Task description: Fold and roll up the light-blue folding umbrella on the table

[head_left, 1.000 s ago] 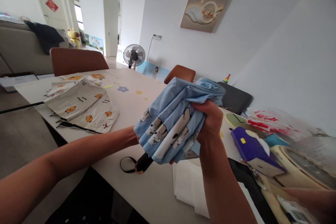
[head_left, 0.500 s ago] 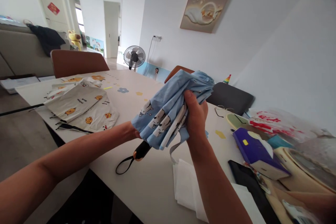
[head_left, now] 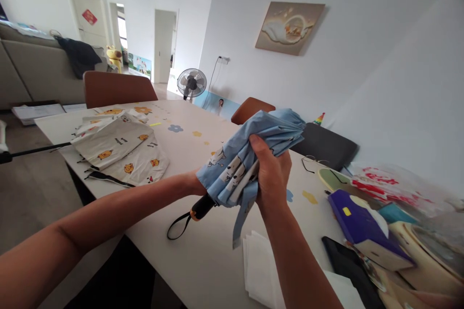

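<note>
A light-blue folding umbrella (head_left: 232, 169) with cartoon dogs is held tilted above the table, its canopy gathered in pleats. Its black handle (head_left: 203, 207) with a wrist loop points down to the left. My right hand (head_left: 271, 169) wraps round the folds, thumb on top. My left hand (head_left: 197, 183) holds the umbrella from its far side; the fingers are hidden behind the cloth. A loose blue strap (head_left: 243, 215) hangs from the canopy beside my right wrist. A cream umbrella (head_left: 126, 149) with yellow cartoon figures lies loosely folded on the table at the left.
On the white table (head_left: 206, 260) are white paper sheets (head_left: 261, 265), a dark phone-like slab (head_left: 344, 260), a purple box (head_left: 362, 222), glasses (head_left: 311, 164) and a plastic bag (head_left: 391, 178) at the right. Brown chairs (head_left: 119, 89) and a fan (head_left: 192, 83) stand beyond.
The view has shifted, so the scene sits further right. The canopy is squeezed narrower in my hands, and the strap now hangs straight down in front.
</note>
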`<state>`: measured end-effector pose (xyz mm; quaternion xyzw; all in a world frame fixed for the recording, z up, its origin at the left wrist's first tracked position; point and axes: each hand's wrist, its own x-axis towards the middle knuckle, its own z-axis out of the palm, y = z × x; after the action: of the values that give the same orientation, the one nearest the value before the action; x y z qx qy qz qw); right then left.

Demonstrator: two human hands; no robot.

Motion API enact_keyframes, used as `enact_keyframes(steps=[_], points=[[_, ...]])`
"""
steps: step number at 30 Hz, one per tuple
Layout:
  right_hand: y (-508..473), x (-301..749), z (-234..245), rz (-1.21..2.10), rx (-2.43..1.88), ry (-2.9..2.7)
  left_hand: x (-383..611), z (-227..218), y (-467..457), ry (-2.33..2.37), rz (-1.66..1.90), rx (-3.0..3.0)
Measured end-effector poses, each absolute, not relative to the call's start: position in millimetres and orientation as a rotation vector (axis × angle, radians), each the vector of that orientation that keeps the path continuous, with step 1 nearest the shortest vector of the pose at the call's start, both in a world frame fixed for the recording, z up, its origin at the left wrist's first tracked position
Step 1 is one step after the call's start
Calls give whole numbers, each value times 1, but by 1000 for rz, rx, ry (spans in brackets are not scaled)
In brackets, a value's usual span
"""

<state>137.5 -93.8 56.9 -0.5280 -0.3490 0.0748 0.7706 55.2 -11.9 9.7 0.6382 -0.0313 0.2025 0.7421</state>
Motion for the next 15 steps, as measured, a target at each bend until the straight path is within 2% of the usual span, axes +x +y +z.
enact_keyframes(steps=[9,12,15], points=[[-90,148,48,291,-1043,-641,58,-10,-21,66,618,1467],[-92,150,49,324,-1010,-638,55,-3,-19,10,516,1444],[-95,152,52,440,-964,-643,54,1,-16,-12,244,1334]])
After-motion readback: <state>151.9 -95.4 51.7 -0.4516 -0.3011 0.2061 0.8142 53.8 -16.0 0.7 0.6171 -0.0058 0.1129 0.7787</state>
